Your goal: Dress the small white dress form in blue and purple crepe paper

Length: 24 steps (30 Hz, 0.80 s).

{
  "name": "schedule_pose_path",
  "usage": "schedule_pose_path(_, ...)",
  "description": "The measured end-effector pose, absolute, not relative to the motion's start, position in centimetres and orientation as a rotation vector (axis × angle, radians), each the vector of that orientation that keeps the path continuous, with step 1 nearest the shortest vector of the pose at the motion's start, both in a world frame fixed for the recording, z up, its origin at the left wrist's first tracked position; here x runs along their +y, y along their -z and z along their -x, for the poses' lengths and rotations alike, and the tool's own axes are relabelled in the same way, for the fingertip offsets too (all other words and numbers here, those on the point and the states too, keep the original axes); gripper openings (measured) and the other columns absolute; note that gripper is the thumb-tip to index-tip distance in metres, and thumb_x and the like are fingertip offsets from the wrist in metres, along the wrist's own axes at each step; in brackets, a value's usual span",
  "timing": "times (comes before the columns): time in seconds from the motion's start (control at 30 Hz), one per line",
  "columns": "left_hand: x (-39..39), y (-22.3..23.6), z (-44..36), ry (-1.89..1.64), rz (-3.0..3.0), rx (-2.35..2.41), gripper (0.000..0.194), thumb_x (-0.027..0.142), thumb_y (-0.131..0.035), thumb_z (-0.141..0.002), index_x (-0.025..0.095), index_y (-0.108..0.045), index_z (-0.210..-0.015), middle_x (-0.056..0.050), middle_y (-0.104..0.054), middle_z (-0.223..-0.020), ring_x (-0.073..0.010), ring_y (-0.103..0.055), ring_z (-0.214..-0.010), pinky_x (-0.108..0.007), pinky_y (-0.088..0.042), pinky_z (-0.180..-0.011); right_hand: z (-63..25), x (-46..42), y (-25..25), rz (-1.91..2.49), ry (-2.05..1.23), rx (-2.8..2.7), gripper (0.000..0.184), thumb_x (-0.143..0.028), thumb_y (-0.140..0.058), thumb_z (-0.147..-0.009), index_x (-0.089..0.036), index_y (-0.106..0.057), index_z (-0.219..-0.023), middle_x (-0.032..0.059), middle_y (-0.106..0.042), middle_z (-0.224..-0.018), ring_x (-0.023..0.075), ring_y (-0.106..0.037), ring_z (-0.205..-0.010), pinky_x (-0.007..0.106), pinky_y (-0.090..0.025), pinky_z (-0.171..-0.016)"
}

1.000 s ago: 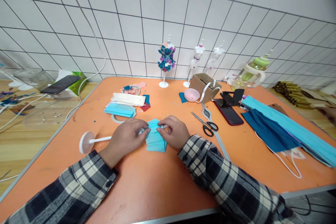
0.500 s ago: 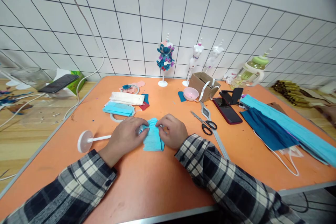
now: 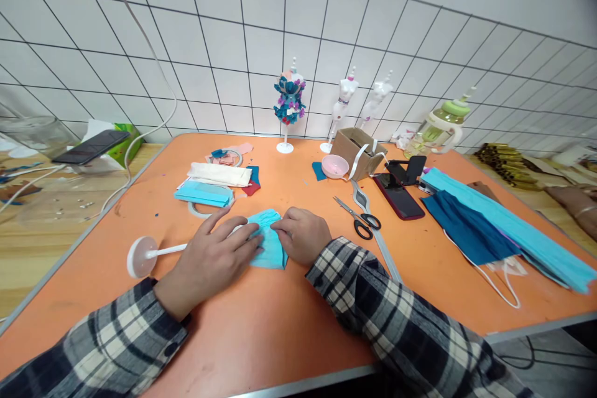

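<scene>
A small white dress form [image 3: 141, 257] lies on its side, its round base and stem showing left of my left hand [image 3: 212, 255]. The rest of it is mostly hidden under that hand. Around the hidden upper end sits a piece of light blue pleated fabric [image 3: 271, 249]. My left hand rests over the form and the fabric's left part, fingers stretched out. At the fabric's upper right edge, the thumb and forefinger of my right hand [image 3: 303, 235] pinch it. Scissors [image 3: 364, 222] with black handles lie right of my right hand.
Behind stand a decorated dress form [image 3: 290, 99], two white forms, a cardboard box [image 3: 352, 149] and a pink bowl [image 3: 334, 166]. Folded masks [image 3: 204, 193] lie left. A phone [image 3: 400, 196] and dark blue mask [image 3: 469, 227] lie right. Another person's hand [image 3: 576, 205] shows at the right edge.
My left hand has gone from pinching the fabric to lying over it with fingers stretched. My right hand still pinches the upper edge. Another person's hand has appeared at far right.
</scene>
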State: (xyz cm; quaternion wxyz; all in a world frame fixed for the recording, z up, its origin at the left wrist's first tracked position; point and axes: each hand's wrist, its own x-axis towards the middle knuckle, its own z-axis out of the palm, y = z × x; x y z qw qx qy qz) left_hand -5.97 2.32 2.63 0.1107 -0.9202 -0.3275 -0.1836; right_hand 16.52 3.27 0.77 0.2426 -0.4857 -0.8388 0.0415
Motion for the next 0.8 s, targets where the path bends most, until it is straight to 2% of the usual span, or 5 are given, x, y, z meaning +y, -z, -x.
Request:
schedule_pose_path(0.13,2.3,-2.1,5.7,0.520,2.729,-0.997,0.028,0.035,-0.056,-0.093,0.027,-0.073,-0.114,-0.008,-0.074,-0.113,-0.0308,-0.065,-0.109,-0.061,-0.032,-0.115,-16.7,3.4,-0.7,1.350,-0.165,-2.283,0.018,-0.023,-0.063,-0.090,-0.029,-0.079,-0.096,0.0036,-0.071,-0.093,0.0189,-0.064,-0.086,0.029,-0.046,-0.068)
schedule_pose_path(0.23,2.5,-2.0,5.8,0.492,2.750,-1.029,0.033,0.032,-0.052,-0.093,0.024,-0.071,-0.118,-0.011,-0.069,-0.128,-0.0339,-0.062,-0.117,-0.062,-0.037,-0.111,-16.7,3.4,-0.7,1.353,-0.202,-2.283,0.019,-0.024,-0.062,-0.091,-0.029,-0.079,-0.098,0.0036,-0.072,-0.094,0.0185,-0.065,-0.087,0.028,-0.046,-0.070)
schedule_pose_path(0.4,2.9,-2.0,6.3,0.451,2.849,-1.028,0.039,0.018,-0.046,-0.089,0.018,-0.065,-0.122,-0.014,-0.066,-0.130,-0.0303,-0.061,-0.119,-0.047,-0.053,-0.097,-17.4,4.0,-0.3,1.245,-0.261,-2.297,0.022,-0.022,-0.059,-0.091,-0.025,-0.078,-0.101,0.0048,-0.071,-0.096,0.0183,-0.065,-0.088,0.028,-0.048,-0.073)
schedule_pose_path(0.63,3.9,-1.4,6.8,0.550,2.944,-1.145,0.043,0.014,-0.051,-0.081,0.020,-0.063,-0.122,-0.010,-0.068,-0.125,-0.0268,-0.063,-0.114,-0.043,-0.053,-0.096,-19.1,4.4,0.1,0.955,-0.379,-2.316,0.038,-0.011,-0.064,-0.081,-0.023,-0.069,-0.116,0.0040,-0.069,-0.104,0.0170,-0.064,-0.091,0.026,-0.048,-0.078)
schedule_pose_path(0.8,3.5,-3.1,7.1,0.511,3.107,-1.341,0.042,0.018,-0.053,-0.079,0.022,-0.061,-0.120,-0.004,-0.071,-0.117,-0.0227,-0.068,-0.103,-0.035,-0.054,-0.088,-18.7,3.9,0.0,0.974,-0.229,-2.400,0.029,-0.015,-0.065,-0.082,-0.027,-0.072,-0.108,0.0019,-0.069,-0.103,0.0171,-0.064,-0.088,0.027,-0.046,-0.073)
